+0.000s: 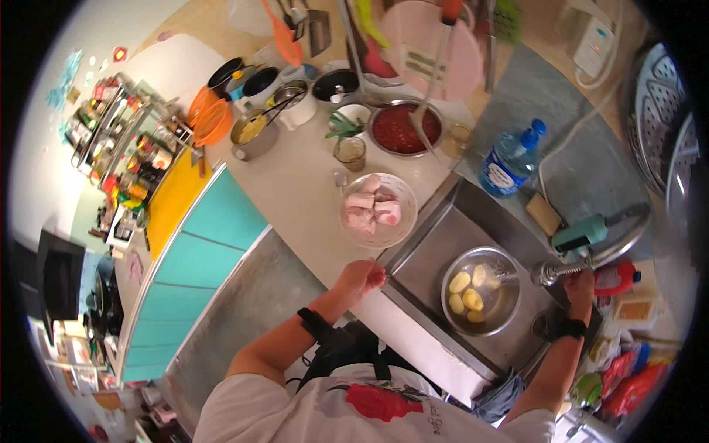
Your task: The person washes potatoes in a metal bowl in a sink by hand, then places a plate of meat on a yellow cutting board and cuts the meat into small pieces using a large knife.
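Note:
Water runs from the faucet (554, 271) into a metal bowl (445, 293) standing in the steel sink (410, 249). Several peeled potatoes (472, 299) lie in that bowl. My right hand (580, 288) is at the base of the faucet, partly hidden by it, and its grip cannot be made out. Over the counter edge, left of the sink, my left hand (359, 279) has its fingers curled, with no object visible in it. Just beyond it, a clear plastic bowl (407, 232) holds chunks of raw meat (361, 210).
A blue-capped soap bottle (505, 166) stands behind the sink, near a sponge (544, 214). Farther back are a bowl of red sauce (401, 130) with a ladle, a glass (350, 154), a pot (255, 138) and orange baskets (213, 122). A red bottle (615, 278) is beyond my right hand.

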`<control>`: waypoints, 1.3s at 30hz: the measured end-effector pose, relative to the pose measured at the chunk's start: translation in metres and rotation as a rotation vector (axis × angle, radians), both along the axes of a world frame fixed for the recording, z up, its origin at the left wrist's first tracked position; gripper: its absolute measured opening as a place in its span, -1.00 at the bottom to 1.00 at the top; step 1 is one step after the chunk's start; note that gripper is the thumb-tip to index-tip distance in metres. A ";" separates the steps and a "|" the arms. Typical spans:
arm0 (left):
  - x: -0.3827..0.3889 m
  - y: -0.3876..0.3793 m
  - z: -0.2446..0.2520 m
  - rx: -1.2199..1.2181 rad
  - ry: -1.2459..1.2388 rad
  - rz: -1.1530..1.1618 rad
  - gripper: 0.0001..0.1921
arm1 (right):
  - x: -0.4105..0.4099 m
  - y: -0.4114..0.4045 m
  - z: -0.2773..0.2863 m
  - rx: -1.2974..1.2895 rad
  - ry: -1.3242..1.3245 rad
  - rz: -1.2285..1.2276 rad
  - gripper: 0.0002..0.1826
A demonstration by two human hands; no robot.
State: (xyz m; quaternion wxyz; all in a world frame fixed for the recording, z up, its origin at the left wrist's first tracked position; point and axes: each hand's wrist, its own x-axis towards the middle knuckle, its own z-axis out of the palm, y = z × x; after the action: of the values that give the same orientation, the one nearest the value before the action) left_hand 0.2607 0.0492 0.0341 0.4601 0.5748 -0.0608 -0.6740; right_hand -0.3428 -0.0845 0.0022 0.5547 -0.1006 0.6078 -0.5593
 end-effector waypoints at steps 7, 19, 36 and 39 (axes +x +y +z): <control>0.027 -0.032 0.011 -0.095 0.147 0.160 -0.70 | 0.022 0.008 0.030 -0.129 0.065 -0.089 -0.85; 0.052 -0.037 0.000 -0.180 0.129 0.101 -0.68 | 0.143 0.194 0.086 -0.049 0.313 0.009 -0.75; 0.345 0.231 0.061 -0.251 -0.010 0.114 -0.69 | 0.511 0.168 0.078 -0.104 0.358 0.579 -0.77; 0.390 0.254 0.065 -0.276 -0.065 0.291 -0.68 | 0.590 0.155 0.098 -0.137 0.361 0.708 -0.75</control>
State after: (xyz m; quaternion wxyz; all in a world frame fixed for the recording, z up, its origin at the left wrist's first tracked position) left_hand 0.6511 0.3037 0.0993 0.6249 0.5303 -0.0837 -0.5668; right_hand 0.2469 0.0709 0.1003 0.5893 -0.4370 0.5847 -0.3461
